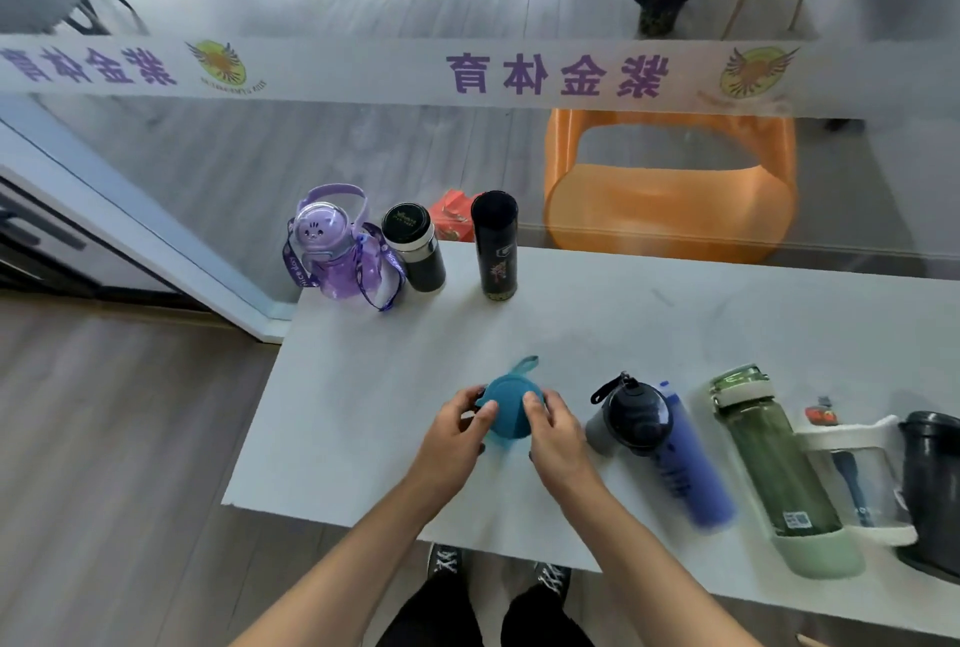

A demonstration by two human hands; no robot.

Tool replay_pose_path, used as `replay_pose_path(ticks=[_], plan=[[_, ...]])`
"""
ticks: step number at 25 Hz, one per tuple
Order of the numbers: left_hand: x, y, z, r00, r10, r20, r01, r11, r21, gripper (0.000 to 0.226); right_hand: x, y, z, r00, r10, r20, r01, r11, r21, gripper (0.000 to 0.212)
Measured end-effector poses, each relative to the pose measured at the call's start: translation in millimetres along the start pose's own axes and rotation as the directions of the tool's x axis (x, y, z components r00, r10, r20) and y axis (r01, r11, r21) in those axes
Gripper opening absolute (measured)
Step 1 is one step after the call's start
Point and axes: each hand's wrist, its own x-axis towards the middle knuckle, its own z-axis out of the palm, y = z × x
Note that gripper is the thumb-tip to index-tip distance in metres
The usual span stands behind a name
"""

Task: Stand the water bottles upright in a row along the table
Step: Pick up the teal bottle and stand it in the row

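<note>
A teal bottle (510,411) with a strap loop is seen from its top near the table's front. My left hand (457,430) grips its left side and my right hand (553,430) its right side. At the far left edge three bottles stand upright in a row: a purple one with a lanyard (335,251), a short black one with a pale band (414,247) and a tall black one (494,243). To the right, lying on the table, are a blue bottle with a dark cap (670,454), a green bottle (774,464), a clear bottle with a white handle (852,477) and a dark bottle (932,485).
The white table (363,386) ends close on the left and front. A glass wall with a printed band rises behind it, with an orange chair (670,189) beyond. A red packet (453,215) lies past the far edge. My shoes show below the front edge.
</note>
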Motion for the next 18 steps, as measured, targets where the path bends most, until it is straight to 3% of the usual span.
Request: replay_pose_path(ticks=[2, 6, 13, 18], plan=[[-3, -8, -2, 0.999, 0.015, -0.042, -0.015, 1.0, 0.005, 0.024, -1, -3, 0, 0.998, -0.051, 0.026, 0.053, 0.995, -0.08, 0.03], [0, -13, -7, 0.993, -0.025, -0.118, 0.016, 0.997, -0.079, 0.039, -2, -17, 1, 1.0, -0.003, 0.022, 0.007, 0.982, -0.186, 0.033], [23, 9, 1, 0.995, -0.011, -0.095, -0.007, 0.982, -0.188, 0.021, 12, -52, -16, 0.994, -0.105, 0.007, 0.103, 0.954, -0.28, 0.031], [63, 64, 32, 0.997, 0.077, -0.032, -0.078, 0.996, -0.041, 0.032, 55, -80, -70, 0.992, -0.117, -0.044, 0.104, 0.967, -0.234, 0.033]])
